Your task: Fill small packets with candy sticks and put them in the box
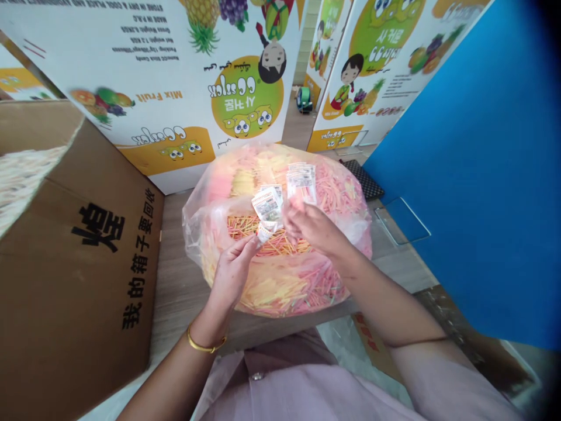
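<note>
My left hand [232, 275], with a gold bangle [205, 345] on its wrist, pinches a bunch of small printed sachets [266, 206] by the lower end. My right hand [312, 225] holds up a second bunch of similar sachets [301, 183] between its fingers. Both hands are above a large clear plastic bag [280, 286] packed with pink, yellow and orange candy sticks. Neither bunch of sachets touches the bag, as far as I can tell. The bag's lower side is hidden partly by my left hand.
Brown cardboard carton [83, 275] with black Chinese print stands at left, and white fruit-printed carton panels [175, 76] rise behind the bag. A blue panel [464, 175] fills the right. A tape roll [304, 99] and black mat [363, 178] lie beyond.
</note>
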Tool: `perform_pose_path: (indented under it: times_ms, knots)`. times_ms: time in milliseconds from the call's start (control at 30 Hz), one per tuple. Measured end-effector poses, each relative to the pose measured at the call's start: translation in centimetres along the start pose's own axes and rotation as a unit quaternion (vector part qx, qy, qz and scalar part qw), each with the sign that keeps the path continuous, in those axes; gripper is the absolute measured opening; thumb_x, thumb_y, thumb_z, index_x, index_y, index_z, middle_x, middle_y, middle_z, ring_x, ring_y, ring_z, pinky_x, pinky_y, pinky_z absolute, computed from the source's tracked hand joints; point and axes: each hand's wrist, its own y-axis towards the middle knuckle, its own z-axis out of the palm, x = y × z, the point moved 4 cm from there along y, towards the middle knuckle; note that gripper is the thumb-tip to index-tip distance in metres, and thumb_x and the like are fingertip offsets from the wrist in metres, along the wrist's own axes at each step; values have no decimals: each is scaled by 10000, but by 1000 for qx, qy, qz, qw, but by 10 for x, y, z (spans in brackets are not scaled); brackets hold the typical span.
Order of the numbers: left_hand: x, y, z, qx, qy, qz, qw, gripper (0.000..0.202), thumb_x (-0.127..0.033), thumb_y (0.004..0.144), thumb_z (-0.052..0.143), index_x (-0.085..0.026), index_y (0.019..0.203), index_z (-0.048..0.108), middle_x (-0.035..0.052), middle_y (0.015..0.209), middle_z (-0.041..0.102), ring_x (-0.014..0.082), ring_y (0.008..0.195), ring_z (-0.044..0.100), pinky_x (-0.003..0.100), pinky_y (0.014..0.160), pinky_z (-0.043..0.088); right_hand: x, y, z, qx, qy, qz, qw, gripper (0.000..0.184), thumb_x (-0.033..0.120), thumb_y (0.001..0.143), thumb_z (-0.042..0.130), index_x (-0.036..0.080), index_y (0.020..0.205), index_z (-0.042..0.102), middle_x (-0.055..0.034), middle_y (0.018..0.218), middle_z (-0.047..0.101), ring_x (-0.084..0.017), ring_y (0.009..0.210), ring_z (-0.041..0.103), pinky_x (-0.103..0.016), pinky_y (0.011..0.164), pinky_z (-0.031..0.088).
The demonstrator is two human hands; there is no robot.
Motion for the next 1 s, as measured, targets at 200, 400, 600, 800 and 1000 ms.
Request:
perform_pose_path:
  times_ms: [200,400,600,800,1000]
  knots:
    - [1,0,4,11,15,5,1000,340,-465,845,772,-224,1080,815,60,1203,783,241,1198,686,397,1124,495,23,10,-1,-76,53,-29,995,632,694,1030,200,214,771,520,-36,731,599,-180,885,650,-353,934,508]
    - [-2,0,7,20,25,7,999,334,-480,859,752,-222,1061,815,56,1150,797,247,1208,681,416,1147,475,24,14,20,-70,24,-43,996,614,653,1048,223,209,757,531,-65,878,711,-191,1049,666,-346,972,505]
    - [0,2,6,30,21,10,999,322,-466,878,736,-235,1090,810,55,1186,789,238,1183,696,420,1166,457,6,15,32,-29,70,-37,996,567,597,1064,285,199,921,662,-63,973,740,-173,1105,669,-342,1055,471]
    - [0,3,7,13,-42,-20,999,300,-468,807,798,-235,995,818,43,1142,796,235,1142,703,400,1056,551,-3,16,28,25,42,-19,999,615,696,996,411,204,1044,775,-67,1060,734,-194,1067,669,-332,1009,498]
    - [-4,3,16,30,-77,-36,996,328,-461,814,789,-232,1048,790,48,1194,772,249,1181,685,413,1027,577,-3,20,21,100,121,1,988,637,701,1006,367,232,1165,767,-62,1129,744,-187,1101,681,-333,1038,515]
